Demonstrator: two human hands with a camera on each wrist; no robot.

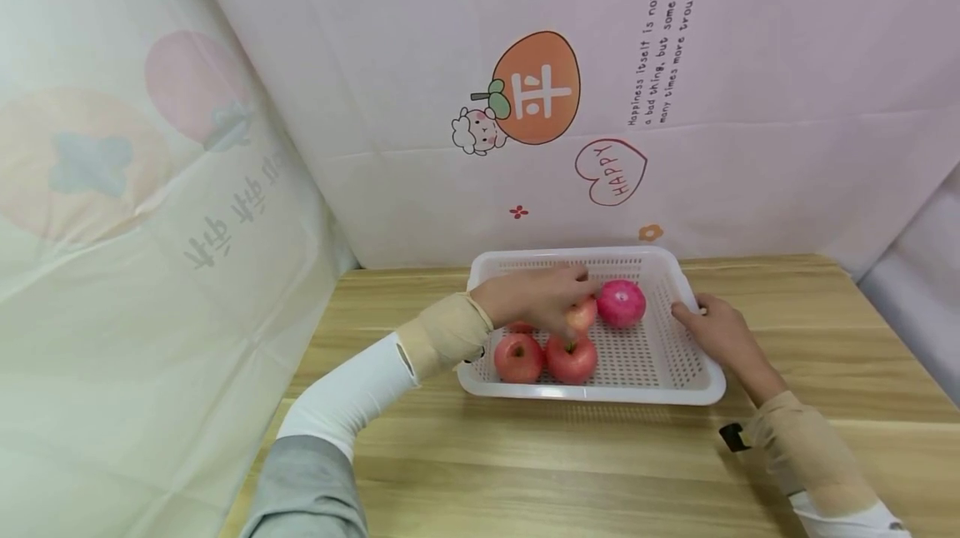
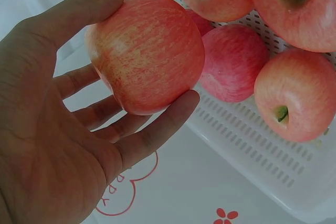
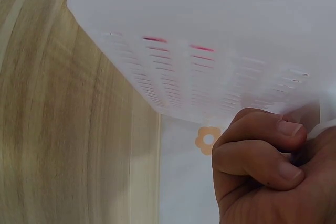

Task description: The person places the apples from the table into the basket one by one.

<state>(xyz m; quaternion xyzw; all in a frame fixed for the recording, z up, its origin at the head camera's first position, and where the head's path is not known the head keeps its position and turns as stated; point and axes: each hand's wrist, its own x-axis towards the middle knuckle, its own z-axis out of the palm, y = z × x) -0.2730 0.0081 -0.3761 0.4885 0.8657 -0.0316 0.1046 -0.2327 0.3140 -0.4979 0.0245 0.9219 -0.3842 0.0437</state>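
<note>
My left hand holds a red-and-yellow streaked apple over the white plastic basket, its thumb on one side and fingers curved round the other. Below and beside it in the basket lie several more apples: one at the front left, one front middle, and another partly hidden under the hand. A deeper pink round fruit sits to the right of the held apple. At the basket's right side, my right hand grips the rim; in the right wrist view its fingers are curled at the edge.
The basket has slotted walls and stands on a wood-grain table, near its back edge. A printed cloth hangs behind, and a pale cloth hangs at the left.
</note>
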